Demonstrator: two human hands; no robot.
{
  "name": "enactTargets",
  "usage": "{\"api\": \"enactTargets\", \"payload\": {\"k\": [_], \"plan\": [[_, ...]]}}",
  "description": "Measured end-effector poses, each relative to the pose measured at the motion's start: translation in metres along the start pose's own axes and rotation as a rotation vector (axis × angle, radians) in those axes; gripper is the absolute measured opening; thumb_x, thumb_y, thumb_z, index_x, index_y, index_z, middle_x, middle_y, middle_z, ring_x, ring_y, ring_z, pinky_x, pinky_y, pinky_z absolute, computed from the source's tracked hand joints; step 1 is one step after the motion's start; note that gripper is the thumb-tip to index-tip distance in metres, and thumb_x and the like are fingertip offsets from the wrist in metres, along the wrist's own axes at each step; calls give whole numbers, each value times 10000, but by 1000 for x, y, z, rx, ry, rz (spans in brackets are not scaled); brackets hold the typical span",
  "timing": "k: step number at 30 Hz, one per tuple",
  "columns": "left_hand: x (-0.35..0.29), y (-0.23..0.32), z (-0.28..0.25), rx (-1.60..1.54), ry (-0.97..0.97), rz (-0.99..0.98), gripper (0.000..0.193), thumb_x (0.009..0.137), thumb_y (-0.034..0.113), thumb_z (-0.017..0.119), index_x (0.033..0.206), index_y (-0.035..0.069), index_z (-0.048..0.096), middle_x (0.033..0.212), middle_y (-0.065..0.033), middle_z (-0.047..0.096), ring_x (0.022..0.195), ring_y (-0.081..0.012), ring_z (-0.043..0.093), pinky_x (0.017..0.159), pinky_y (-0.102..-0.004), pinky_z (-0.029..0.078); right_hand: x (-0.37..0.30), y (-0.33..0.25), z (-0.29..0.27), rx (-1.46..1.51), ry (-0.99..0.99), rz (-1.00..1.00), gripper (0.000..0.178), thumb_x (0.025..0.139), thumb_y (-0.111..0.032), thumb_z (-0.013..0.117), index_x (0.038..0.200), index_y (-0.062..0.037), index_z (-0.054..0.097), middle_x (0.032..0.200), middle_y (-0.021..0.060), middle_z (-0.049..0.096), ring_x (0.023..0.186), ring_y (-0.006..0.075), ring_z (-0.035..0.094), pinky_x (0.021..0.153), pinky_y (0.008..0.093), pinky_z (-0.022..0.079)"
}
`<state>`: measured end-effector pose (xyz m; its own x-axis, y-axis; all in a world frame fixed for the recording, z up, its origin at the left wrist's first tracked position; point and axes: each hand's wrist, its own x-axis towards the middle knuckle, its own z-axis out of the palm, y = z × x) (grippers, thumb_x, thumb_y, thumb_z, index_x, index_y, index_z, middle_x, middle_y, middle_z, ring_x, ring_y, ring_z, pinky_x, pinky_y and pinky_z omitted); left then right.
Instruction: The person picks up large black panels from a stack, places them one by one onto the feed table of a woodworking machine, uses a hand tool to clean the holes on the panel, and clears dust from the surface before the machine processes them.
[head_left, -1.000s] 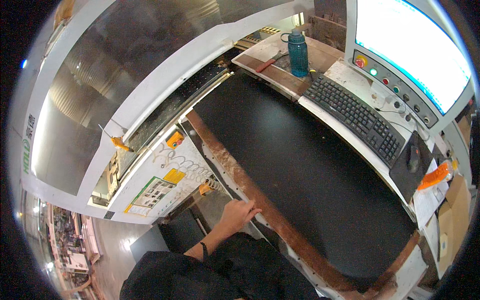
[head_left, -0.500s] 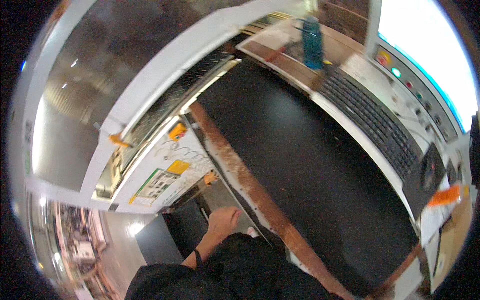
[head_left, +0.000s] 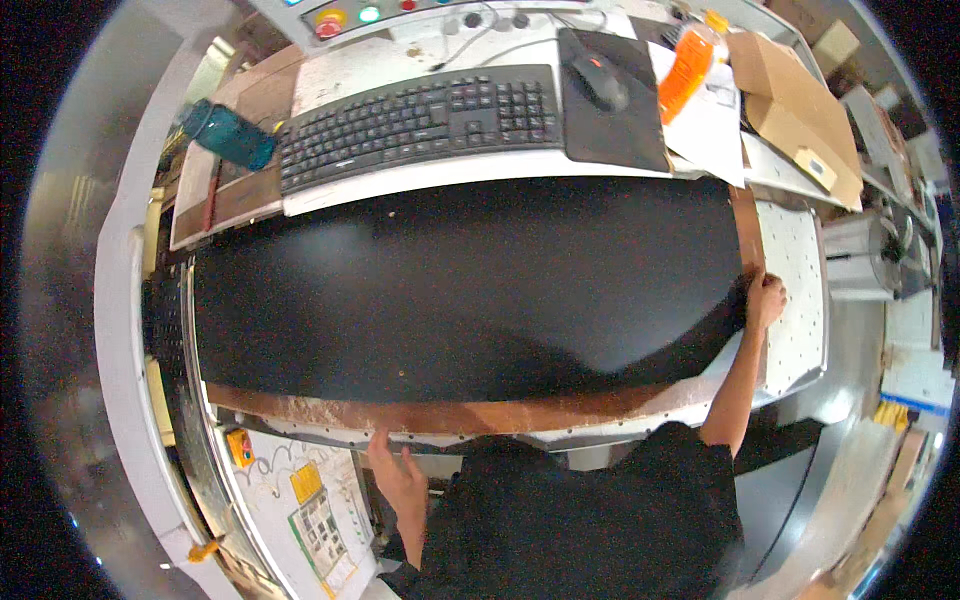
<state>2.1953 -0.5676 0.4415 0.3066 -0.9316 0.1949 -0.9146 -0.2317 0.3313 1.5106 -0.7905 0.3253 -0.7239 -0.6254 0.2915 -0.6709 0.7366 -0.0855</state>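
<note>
A large black sheet point(head_left: 480, 290) lies across the work table, over a brown board point(head_left: 480, 414) that shows along its near and right edges. At the right end, my right hand point(head_left: 767, 298) has its fingers curled closed over the sheet's edge; the fingertips are partly hidden. My left hand point(head_left: 398, 475) is at the near edge of the table, just below the brown border, with its fingers apart and nothing in them.
Beyond the sheet are a black keyboard point(head_left: 420, 120), a mouse point(head_left: 600, 82) on a dark pad, a teal bottle point(head_left: 232, 135), an orange-labelled bottle point(head_left: 688, 75) and a cardboard piece point(head_left: 790, 105). A pale machine frame point(head_left: 125, 300) stands to the left.
My view has swung right, so the sheet now lies crosswise before me. My right hand has come into view at its right end. The left hand has opened from a loose fist.
</note>
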Motion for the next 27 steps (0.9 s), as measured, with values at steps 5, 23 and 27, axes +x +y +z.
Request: {"api": "enactTargets", "payload": {"k": [5, 23, 27], "plan": [[-13, -12, 9, 25, -91, -84, 146, 892, 146, 710, 1015, 69, 694, 923, -118, 658, 856, -320, 612, 773, -438, 480, -17, -40, -22, 78, -38, -11, 580, 906, -605, 595, 1031, -56, 734, 994, 200, 716, 950, 388, 681, 838, 514, 537], [-15, -38, 26, 201, -278, -132, 801, 943, 480, 613, 1487, -55, 370, 1585, -257, 284, 1484, -408, 249, 1180, -541, 268, -147, -103, -48, 266, -97, -395, 697, 915, -600, 607, 1232, 20, 631, 1151, 248, 612, 1029, 429, 605, 865, 523, 511], [-20, -46, 26, 211, -135, -69, 679, 942, 457, 622, 1414, -12, 488, 1522, -187, 409, 1411, -361, 369, 1141, -520, 324, -183, -96, -76, 356, -196, -571, 582, 915, -373, 680, 1315, 37, 578, 1304, 292, 560, 1225, 447, 512, 1057, 517, 417]]}}
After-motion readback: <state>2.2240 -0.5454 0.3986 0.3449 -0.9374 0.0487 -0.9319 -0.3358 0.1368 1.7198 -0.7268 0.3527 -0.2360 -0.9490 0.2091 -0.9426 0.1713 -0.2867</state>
